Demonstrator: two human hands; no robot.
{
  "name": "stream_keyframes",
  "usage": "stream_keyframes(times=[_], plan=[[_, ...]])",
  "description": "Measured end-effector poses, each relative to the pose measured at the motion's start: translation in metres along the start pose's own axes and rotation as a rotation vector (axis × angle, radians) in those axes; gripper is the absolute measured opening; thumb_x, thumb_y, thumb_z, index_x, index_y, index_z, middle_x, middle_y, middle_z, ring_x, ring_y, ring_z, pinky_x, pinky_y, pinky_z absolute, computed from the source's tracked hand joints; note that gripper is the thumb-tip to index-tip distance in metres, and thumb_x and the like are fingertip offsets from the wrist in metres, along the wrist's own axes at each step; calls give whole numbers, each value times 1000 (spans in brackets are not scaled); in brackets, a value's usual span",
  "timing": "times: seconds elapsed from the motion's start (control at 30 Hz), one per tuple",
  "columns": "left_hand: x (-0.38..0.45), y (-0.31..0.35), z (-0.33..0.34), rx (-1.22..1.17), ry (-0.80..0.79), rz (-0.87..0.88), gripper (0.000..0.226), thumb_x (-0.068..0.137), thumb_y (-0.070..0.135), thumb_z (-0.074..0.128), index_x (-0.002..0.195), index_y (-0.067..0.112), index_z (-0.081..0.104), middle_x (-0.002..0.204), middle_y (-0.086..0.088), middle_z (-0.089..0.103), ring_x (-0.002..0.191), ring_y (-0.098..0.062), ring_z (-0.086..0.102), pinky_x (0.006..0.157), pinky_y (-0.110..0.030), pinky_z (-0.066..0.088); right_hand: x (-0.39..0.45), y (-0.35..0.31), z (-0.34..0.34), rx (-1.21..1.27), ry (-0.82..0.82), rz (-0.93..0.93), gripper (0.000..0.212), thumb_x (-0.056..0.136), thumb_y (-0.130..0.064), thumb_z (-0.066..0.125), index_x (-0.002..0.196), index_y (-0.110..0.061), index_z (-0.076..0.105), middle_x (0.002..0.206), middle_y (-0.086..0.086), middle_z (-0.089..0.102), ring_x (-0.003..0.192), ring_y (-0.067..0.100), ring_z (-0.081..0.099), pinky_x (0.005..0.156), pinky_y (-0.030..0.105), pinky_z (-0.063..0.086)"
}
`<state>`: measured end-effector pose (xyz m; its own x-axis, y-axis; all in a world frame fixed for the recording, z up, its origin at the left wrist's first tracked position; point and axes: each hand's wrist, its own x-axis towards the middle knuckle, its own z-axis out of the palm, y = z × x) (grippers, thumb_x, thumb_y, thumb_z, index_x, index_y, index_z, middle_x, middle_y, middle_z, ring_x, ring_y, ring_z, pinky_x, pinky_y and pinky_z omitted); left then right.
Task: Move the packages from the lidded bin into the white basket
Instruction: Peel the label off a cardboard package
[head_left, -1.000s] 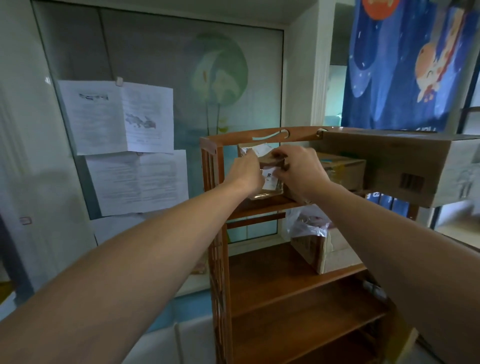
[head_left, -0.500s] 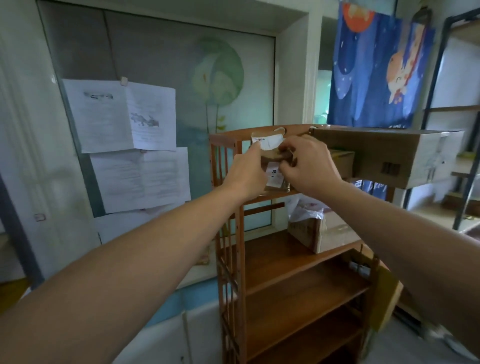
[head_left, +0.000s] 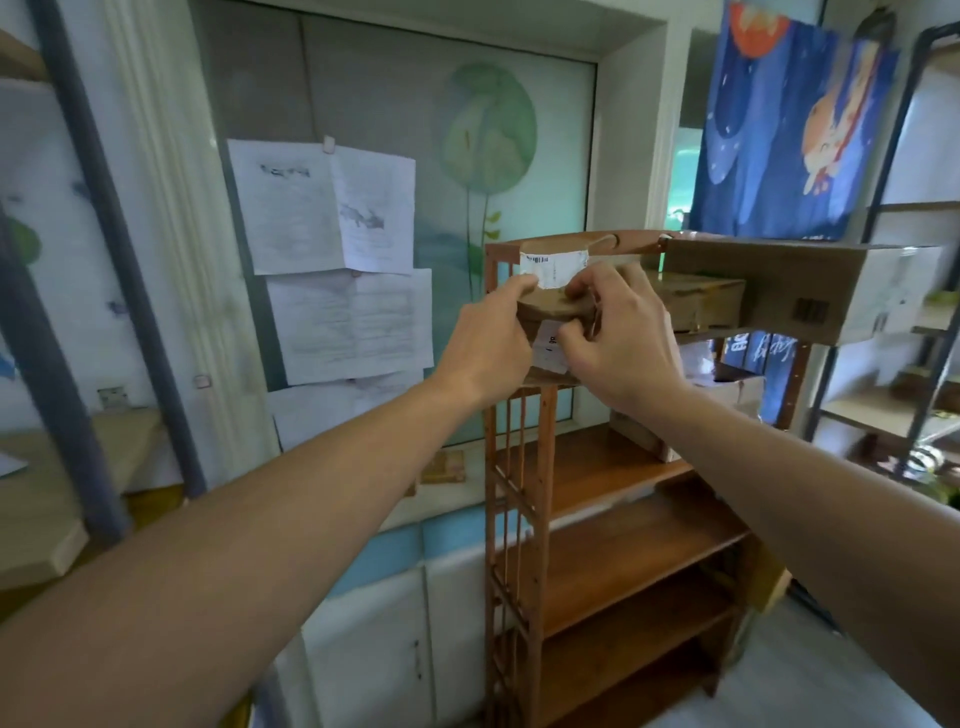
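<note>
A small brown cardboard package (head_left: 555, 306) with white printed labels is being gripped from both sides at the left end of the tall wooden shelf unit's (head_left: 613, 525) top shelf: the left hand (head_left: 491, 348) is curled round its left side, the right hand (head_left: 621, 340) pinching its right. A larger cardboard box (head_left: 779, 286) is being carried along the same shelf's right edge.

Wooden shelf unit (head_left: 613, 525), printed sheets (head_left: 332, 260) pinned on frosted window, blue cartoon curtain (head_left: 779, 119), metal rack (head_left: 914, 332) at right
</note>
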<state>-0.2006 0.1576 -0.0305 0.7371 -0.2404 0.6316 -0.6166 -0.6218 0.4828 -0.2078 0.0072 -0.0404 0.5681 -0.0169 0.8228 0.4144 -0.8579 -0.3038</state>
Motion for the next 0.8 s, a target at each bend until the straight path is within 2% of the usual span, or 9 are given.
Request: stream_keyframes(times=[0.17,0.3,0.47,0.6,0.7,0.8], plan=[[-29,-20,-50,-23,58,-22,47,100,-1,44,144,15,53,135,-6,61,120,-18,57,105,-29,47,-9,-55,8,78,-22,-6,31,90,-21,65,120,-18,57,112,1,49,92,11,49,68,8,31],[-50,-39,-86,-20,102,-46,43,95,0,52,134,17,59,117,4,62,106,-11,59,97,-28,53,-10,-91,22,176,-50,-42,28,90,-20,65,117,-19,58,110,0,49,91,12,48,68,8,31],[-81,-56,-112,58,139,-63,39,96,5,56,133,18,59,120,4,65,114,-13,61,99,-26,53,-16,-117,45,288,-106,-73,26,90,-20,65,116,-21,58,110,-2,49,85,4,45,69,7,33],[-102,-59,-127,74,198,-89,40,97,3,56,133,19,59,122,10,61,120,-9,58,102,-27,54,-24,-130,54,410,-132,-122,27,89,-19,67,110,-28,54,110,-6,47,87,-5,46,77,-3,35],[-113,-56,-130,49,242,-117,42,97,1,57,134,21,57,126,9,60,123,-10,57,102,-33,55,-29,-134,56,496,-132,-144,28,86,-19,68,107,-31,54,106,-7,48,89,-4,49,78,7,41],[-121,-49,-130,8,290,-154,50,99,2,56,144,25,47,137,7,58,123,-7,59,98,-25,56,-32,-137,56,582,-131,-144,27,85,-18,67,110,-25,58,107,-7,49,93,5,55,81,25,53]])
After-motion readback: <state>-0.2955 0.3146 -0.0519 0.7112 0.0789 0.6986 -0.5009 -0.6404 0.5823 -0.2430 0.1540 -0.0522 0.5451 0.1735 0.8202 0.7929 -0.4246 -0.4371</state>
